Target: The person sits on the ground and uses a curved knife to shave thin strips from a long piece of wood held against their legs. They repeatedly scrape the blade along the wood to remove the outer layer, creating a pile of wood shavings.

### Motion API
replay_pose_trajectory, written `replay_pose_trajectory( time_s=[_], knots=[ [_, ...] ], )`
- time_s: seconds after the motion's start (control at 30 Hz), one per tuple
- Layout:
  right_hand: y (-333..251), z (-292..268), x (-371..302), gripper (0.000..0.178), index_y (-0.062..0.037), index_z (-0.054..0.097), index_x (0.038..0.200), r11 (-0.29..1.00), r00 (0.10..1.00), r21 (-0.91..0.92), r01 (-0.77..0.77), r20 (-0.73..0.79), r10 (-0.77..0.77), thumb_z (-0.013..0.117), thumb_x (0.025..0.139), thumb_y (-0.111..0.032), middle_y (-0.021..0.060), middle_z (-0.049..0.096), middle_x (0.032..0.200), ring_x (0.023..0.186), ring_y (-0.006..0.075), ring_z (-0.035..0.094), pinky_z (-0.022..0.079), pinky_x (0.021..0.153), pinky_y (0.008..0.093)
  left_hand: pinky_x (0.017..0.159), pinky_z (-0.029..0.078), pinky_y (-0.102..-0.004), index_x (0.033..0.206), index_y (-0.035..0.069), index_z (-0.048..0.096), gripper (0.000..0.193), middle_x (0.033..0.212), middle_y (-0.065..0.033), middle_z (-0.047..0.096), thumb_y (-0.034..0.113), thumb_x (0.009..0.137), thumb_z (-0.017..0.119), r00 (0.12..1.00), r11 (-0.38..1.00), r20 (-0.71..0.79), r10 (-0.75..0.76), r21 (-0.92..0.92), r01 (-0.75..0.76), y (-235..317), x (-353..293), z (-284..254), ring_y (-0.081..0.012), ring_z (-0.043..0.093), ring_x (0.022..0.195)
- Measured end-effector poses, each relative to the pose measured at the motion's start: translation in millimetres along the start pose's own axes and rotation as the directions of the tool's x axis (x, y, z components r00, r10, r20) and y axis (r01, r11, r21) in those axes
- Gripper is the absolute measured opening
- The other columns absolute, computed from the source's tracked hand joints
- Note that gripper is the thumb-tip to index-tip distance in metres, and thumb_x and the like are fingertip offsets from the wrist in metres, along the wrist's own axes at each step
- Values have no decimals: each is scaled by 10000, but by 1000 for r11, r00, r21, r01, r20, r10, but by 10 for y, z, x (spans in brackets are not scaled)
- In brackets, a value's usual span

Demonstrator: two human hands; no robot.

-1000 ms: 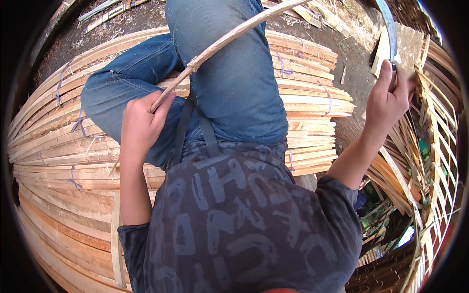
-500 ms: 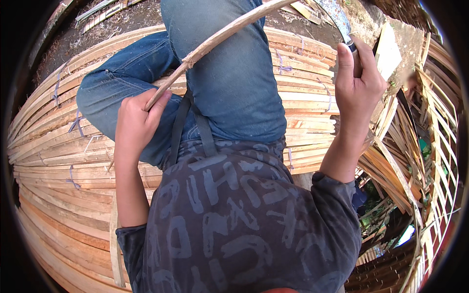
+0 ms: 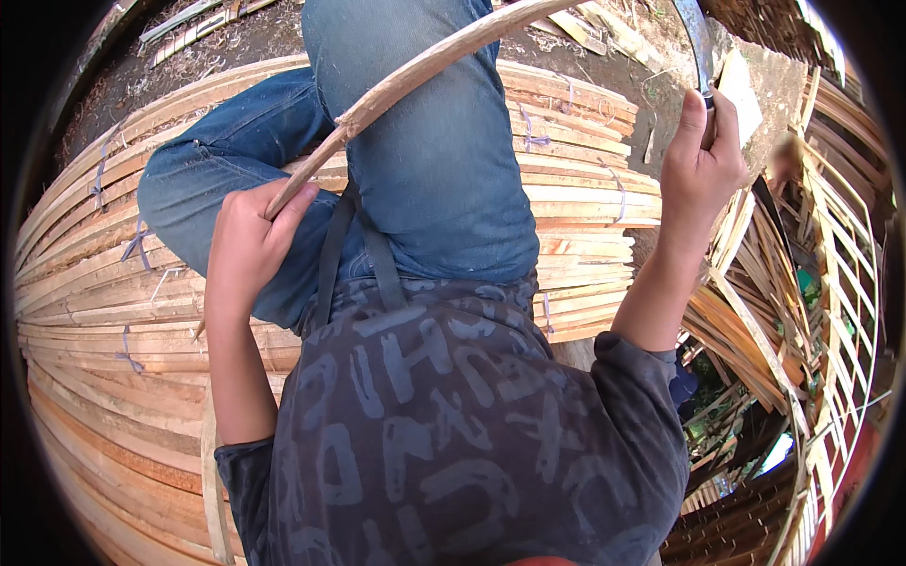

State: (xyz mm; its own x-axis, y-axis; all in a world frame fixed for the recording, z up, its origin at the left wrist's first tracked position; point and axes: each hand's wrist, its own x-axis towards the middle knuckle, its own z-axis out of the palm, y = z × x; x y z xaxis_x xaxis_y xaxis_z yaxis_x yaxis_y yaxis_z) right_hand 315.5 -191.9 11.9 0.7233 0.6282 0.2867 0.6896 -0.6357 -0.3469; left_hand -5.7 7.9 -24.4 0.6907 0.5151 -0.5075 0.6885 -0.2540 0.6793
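My left hand [image 3: 255, 247] is closed round the thin end of a long peeled wooden stick [image 3: 415, 80]. The stick slants up to the right across my raised knee and runs out past the upper edge; its tail shows below my wrist. It is thicker beyond a small notch-like step near the knee. At upper right my right hand [image 3: 700, 162] grips the short handle of a long-bladed knife [image 3: 699, 42], thumb pointing up along it. The grey blade rises beyond the upper edge, apart from the stick, so its tip is out of sight.
I sit in blue jeans [image 3: 425, 179] on bundled wooden strips [image 3: 113, 321] tied with purple string. A pale wood block [image 3: 741, 99] lies beyond my right hand. On the right are more loose strips [image 3: 746, 330] and a slatted lattice [image 3: 845, 283]. Shavings litter the ground [image 3: 226, 47].
My right hand has moved right and slightly down with the knife, its blade now more upright and farther from the stick. My left hand still holds the stick, slightly further left in view.
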Motion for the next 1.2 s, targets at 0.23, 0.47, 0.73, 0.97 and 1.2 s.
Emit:
replay_pose_trajectory(
  time_s=[0.23,0.47,0.73,0.97,1.2],
  knots=[
    [-452,117,-227,203,-36,638,966,978,965,159,132,206,-163,703,862,-197,65,568,603,503,189,559,450,490,274,483,311,-340,726,-52,559,316,543,-124,366,200,903,633,999,999,32,-26,-20,26,0,19,-41,-190,294,516],
    [56,-56,114,225,-54,659,983,992,998,-103,-69,-16,68,662,899,-263,39,638,656,546,138,591,466,526,273,487,331,-346,747,-52,582,298,550,-140,384,200,899,635,1000,1000,3,2,-9,-2,37,-1,-33,-212,304,513],
    [-30,-141,20,204,-9,645,974,997,997,3,-78,16,78,664,902,-199,57,591,612,519,123,546,438,512,254,481,322,-356,723,-47,575,325,541,-158,398,219,899,640,999,999,38,-31,16,30,15,14,-53,-250,316,491],
    [-471,24,-197,228,-44,651,968,987,976,130,91,187,-115,724,845,-221,103,574,620,513,239,568,464,517,300,478,327,-369,713,-38,571,333,540,-162,409,228,901,641,1000,999,9,-7,36,7,15,33,-26,-284,336,488],
    [-72,-232,107,240,-35,660,960,992,999,-125,-31,-13,30,653,911,-270,66,620,628,512,155,570,459,517,289,500,369,-427,714,-3,578,302,607,-209,508,229,897,641,996,991,-81,43,128,-32,58,-40,47,-419,492,573]
  ],
)
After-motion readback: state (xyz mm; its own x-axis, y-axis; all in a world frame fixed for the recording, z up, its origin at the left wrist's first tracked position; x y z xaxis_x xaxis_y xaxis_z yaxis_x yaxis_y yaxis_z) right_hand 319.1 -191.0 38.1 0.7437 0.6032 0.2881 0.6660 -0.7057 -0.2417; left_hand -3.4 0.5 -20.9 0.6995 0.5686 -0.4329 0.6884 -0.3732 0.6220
